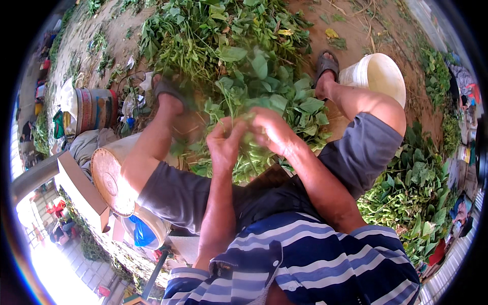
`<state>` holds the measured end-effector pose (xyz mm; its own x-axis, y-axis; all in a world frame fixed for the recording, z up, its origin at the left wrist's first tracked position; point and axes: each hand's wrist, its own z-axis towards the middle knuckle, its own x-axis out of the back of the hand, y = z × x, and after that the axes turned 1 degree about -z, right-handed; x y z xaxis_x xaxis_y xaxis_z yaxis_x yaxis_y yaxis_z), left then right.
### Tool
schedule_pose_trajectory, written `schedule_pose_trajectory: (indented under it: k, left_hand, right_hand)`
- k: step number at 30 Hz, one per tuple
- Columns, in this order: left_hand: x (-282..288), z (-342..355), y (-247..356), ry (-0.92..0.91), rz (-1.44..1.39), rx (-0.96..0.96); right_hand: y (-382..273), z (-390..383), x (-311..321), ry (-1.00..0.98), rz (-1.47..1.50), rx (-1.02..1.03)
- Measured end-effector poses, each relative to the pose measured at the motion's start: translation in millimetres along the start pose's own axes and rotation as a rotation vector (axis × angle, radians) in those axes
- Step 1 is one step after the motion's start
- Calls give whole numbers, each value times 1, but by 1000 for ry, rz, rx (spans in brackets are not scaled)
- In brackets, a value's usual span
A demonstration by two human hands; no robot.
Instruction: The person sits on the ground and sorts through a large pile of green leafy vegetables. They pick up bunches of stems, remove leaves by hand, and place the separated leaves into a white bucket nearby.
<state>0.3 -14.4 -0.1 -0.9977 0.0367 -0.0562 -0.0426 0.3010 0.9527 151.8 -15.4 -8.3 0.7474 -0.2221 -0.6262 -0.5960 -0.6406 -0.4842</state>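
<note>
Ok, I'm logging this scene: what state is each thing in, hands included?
Left hand, closed on green stems.
Right hand, at the stems; fingers blurred, grip unclear.
Leafy pile, heaped loosely.
Right-side bucket, open, lidless.
Left-side bucket, open, blue plastic inside.
Sandals, both worn.
Striped shirt, worn.

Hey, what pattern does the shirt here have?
The shirt has white and lighter blue stripes on navy, best seen in the head view.

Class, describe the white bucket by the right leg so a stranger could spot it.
Start at the plant heap, top centre, then go right to the sandalled right foot. Just beyond sits the white bucket, plain and open-mouthed, apart from the containers at left.
</note>
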Motion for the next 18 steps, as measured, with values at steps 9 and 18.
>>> schedule_pose_trajectory:
  k: [9, 18]
  left_hand:
    - [1, -3, 23, -45, -53, 59]
    - [16, -6, 14, -213, -139, 122]
  right_hand:
    - [-16, -11, -5, -78, -131, -30]
    - [-28, -14, 8, -316, -248, -166]
